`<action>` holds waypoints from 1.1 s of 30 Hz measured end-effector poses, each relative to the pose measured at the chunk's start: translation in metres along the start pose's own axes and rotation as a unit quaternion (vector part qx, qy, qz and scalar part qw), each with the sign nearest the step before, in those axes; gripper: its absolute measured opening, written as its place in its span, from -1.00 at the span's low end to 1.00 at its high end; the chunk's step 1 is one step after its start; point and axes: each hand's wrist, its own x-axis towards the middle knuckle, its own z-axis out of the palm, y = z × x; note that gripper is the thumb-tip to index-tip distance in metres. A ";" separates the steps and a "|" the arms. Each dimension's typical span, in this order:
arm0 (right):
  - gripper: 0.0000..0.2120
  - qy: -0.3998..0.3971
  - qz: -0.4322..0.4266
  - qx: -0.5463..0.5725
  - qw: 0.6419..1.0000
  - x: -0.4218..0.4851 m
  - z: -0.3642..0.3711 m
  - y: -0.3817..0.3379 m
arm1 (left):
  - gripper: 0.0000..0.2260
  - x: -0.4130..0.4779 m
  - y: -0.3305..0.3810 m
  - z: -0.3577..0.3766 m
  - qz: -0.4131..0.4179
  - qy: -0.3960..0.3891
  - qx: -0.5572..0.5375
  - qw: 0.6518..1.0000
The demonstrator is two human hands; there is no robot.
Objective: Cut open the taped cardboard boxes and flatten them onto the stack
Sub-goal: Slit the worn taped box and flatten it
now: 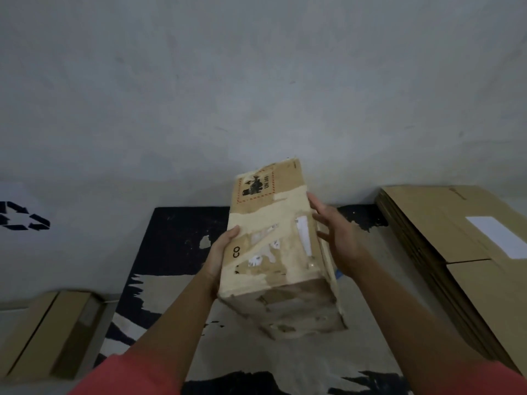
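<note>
A worn cardboard box (273, 240), wrapped in beige tape and torn labels, is held up in front of me above the rug. My left hand (221, 252) grips its left side, thumb on the top face and fingers hidden beneath. On the box's right side, my right hand (333, 235) presses with fingers spread and mostly straight. A stack of flattened cardboard (456, 252) lies on the floor to the right, a white label on its top sheet.
A black and cream rug (171, 280) covers the floor below the box. Another intact cardboard box (48, 332) sits on the floor at lower left. A grey wall fills the background, with a recycling symbol (20, 216) at far left.
</note>
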 end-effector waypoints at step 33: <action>-0.23 -0.149 0.009 -0.586 0.797 0.027 0.170 0.063 | -0.43 0.005 0.040 -0.116 0.136 0.304 0.405 0.851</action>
